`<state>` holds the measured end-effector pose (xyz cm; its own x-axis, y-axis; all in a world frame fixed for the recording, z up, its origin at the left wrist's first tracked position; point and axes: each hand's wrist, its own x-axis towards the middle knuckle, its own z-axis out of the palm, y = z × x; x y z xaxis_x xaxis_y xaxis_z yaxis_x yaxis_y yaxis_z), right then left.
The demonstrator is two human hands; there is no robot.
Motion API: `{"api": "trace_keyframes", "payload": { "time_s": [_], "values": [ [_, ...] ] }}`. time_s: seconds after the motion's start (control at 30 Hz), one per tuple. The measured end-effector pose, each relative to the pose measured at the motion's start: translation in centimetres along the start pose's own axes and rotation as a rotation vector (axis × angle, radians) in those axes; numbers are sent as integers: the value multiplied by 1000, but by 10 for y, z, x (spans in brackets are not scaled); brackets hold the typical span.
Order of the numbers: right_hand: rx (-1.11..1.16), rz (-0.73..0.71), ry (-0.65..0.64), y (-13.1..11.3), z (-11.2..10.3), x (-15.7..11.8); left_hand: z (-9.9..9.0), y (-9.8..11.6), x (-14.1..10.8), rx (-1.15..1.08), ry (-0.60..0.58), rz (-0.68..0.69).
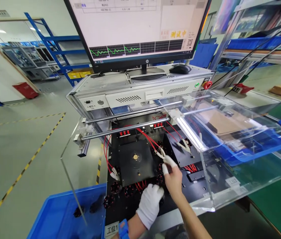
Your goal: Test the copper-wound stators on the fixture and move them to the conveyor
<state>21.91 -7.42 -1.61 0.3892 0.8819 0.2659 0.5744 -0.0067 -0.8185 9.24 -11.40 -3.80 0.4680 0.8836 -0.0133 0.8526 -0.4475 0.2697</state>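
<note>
My right hand (pixel 174 179), with white covers on thumb and finger, pinches the handles of a white test clip (pixel 160 153) on red leads. Just beyond the clip lie dark ring-shaped wound coils, partly hidden by my hand. My left hand (pixel 149 204), in a white glove, is closed low over the front of the black bench plate (pixel 172 205); a dark part shows beside its fingers, too covered to name. To its left sit several ring coils (pixel 129 191). Another white clip (pixel 114 174) rests near the left coils, and one more clip (pixel 185 146) lies on the right black block (pixel 177 157).
A raised square black block (pixel 136 166) stands mid-bench. Metal rails (pixel 127 128) cross above it. A clear hinged cover (pixel 249 146) spans the right side. A blue bin (pixel 55 212) sits at lower left. Behind are a monitor (pixel 145 36) and an emergency-stop button (pixel 207 85).
</note>
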Motion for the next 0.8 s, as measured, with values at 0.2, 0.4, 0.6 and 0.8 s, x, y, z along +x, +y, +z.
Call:
{"api": "trace_keyframes", "payload": {
  "time_s": [0.2, 0.4, 0.6, 0.8],
  "values": [
    [-538, -14, -193, 7, 51, 89, -102, -65, 46, -302, 493, -403],
    [-523, -15, -242, -8, 50, 85, -101, -87, 70, -226, 196, -594],
    [-219, 180, -465, -37, 25, 91, -91, -106, 26, -471, 155, -573],
    [513, 594, -657, -58, 41, 88, -89, -129, 23, -177, 496, -159]
  ]
}}
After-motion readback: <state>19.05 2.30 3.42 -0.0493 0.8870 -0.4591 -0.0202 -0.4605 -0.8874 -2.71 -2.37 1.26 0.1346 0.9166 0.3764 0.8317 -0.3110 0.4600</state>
